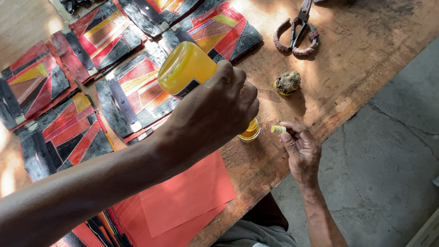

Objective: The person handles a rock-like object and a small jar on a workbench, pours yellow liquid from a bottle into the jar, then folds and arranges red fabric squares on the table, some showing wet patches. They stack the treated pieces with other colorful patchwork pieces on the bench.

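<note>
1. Worn wooden desk (347, 59) fills most of the view, sunlit at 12 o'clock; grey cracked concrete floor (393, 151) lies at 3 to 5 o'clock.
2. Left hand (215, 110) is closed around a yellow bottle (185, 68), gripping it near its dark neck. The bottle is tipped over, base pointing to 11 o'clock, mouth down toward a small cup (250, 130).
3. Small cup stands on the desk just at 4 o'clock of the left hand, partly hidden by it. It holds amber liquid.
4. Right hand (299, 148) is at 4 o'clock of the cup, near the desk edge. Its fingers are pinched shut on a small pale yellow cap (277, 129), held just beside the cup and not touching it.
5. Crusted round lid (287, 82) lies on the desk at 1 o'clock of the cup, apart from both hands.
6. Scissors (299, 27) with wrapped handles lie at 12 o'clock, well apart from the hands.
7. Patchwork pouches (68, 132) in red, black and yellow cover the desk from 9 to 12 o'clock, laid side by side and partly overlapping.
8. Red paper sheets (187, 196) lie at 6 o'clock, under the left forearm.
</note>
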The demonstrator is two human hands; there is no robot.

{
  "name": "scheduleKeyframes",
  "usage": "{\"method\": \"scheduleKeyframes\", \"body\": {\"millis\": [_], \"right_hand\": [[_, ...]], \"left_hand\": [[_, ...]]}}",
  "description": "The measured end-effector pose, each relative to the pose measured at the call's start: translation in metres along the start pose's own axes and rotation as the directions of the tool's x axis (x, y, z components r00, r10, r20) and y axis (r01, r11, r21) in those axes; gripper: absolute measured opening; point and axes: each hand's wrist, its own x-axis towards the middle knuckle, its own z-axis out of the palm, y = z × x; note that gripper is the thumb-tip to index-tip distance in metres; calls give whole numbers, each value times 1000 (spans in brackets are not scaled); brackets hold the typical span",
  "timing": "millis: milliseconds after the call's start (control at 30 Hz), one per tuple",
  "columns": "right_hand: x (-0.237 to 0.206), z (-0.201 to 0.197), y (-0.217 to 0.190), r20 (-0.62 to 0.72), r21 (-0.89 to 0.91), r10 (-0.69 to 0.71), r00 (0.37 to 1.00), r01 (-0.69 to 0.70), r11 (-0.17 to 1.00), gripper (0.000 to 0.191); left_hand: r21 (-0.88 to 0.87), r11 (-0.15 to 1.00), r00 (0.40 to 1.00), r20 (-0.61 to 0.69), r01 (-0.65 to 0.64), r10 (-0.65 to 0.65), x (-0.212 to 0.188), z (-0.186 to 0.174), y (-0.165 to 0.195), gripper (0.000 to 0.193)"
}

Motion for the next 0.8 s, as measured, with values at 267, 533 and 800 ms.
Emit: {"method": "scheduleKeyframes", "body": {"millis": [267,533,800], "right_hand": [[-1,-2,3,-2,16,4,1000,-4,1000,26],[-1,-2,3,-1,-2,-5,1000,5,1000,26],[0,-1,1,8,24,-13,1000,12,1000,26]], "left_hand": [[17,1000,1000,-4,5,-5,-1,-2,0,18],[-15,1000,1000,-14,11,-12,-1,-2,1,17],[-15,1000,999,-27,21,-21,-1,-2,2,17]]}}
